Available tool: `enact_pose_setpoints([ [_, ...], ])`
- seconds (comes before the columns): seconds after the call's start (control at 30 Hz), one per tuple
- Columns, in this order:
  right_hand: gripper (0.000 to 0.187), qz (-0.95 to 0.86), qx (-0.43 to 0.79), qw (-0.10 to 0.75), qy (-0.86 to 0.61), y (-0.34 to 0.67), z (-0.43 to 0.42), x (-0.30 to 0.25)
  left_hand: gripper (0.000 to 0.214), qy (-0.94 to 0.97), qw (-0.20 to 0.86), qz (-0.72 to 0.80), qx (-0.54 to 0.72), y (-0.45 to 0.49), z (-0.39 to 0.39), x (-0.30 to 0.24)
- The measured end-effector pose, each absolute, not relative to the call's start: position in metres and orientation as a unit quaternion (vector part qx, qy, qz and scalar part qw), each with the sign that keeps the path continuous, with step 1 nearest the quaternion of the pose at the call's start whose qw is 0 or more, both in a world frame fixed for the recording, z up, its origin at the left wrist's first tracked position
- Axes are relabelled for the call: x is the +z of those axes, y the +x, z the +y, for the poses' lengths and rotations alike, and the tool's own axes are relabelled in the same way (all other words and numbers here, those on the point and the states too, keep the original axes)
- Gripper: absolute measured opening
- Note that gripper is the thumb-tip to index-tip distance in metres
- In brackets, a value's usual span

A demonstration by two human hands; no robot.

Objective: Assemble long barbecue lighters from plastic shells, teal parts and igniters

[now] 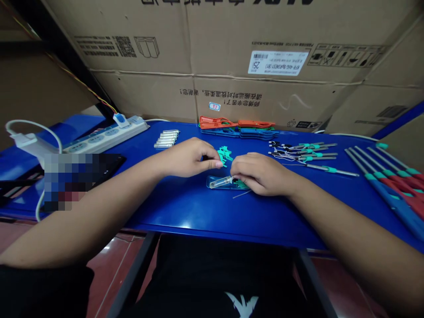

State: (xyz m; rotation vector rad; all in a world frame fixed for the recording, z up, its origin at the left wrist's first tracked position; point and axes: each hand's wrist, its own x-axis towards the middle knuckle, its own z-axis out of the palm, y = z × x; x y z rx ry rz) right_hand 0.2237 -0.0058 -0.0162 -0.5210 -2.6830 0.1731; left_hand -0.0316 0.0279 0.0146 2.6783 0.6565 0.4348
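My left hand (188, 157) rests on the blue table (185, 207), its fingers pinched on a small teal plastic piece (224, 155) from a little pile. Just to the right lies my right hand (260, 173), closed on a clear tube-shaped part (221, 181). That part sits over a blue plastic shell (215, 184) lying flat on the table. A thin wire (241, 194) pokes out below the right hand.
Clear tubes (166, 138) lie at the back left, orange and blue shells (236, 126) are stacked at the back. Assembled metal-tipped tools (308, 154) and red-blue ones (394, 179) lie to the right. A power strip (106, 134) and a dark device (102, 165) sit left. Cardboard boxes (232, 57) stand behind.
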Motion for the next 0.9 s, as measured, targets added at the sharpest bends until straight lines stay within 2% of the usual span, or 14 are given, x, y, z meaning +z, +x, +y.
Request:
enact_pose_setpoints([
  [0.23, 0.016, -0.951, 0.036, 0.227, -0.204, 0.221, -0.009, -0.014, 0.024, 0.933, 0.282, 0.177, 0.135, -0.024, 0.016, 0.014],
  [0.37, 0.013, -0.936, 0.1, 0.216, -0.261, 0.227, -0.017, -0.007, 0.015, 0.938, 0.236, 0.205, 0.152, -0.023, 0.01, 0.014],
  [0.47, 0.013, -0.947, 0.158, 0.129, -0.247, 0.231, -0.023, -0.001, 0.012, 0.949, 0.2, 0.203, 0.134, -0.023, 0.007, 0.017],
  [0.57, 0.009, -0.954, 0.15, 0.073, -0.248, 0.229, -0.027, 0.0, 0.011, 0.96, 0.189, 0.179, 0.103, -0.022, 0.004, 0.016],
  [0.73, 0.006, -0.952, 0.152, 0.071, -0.257, 0.223, -0.026, -0.008, 0.008, 0.971, 0.157, 0.157, 0.087, -0.017, -0.002, 0.011],
  [0.9, 0.006, -0.951, 0.141, 0.114, -0.252, 0.223, -0.023, -0.012, 0.011, 0.963, 0.161, 0.19, 0.101, -0.015, -0.002, 0.01],
])
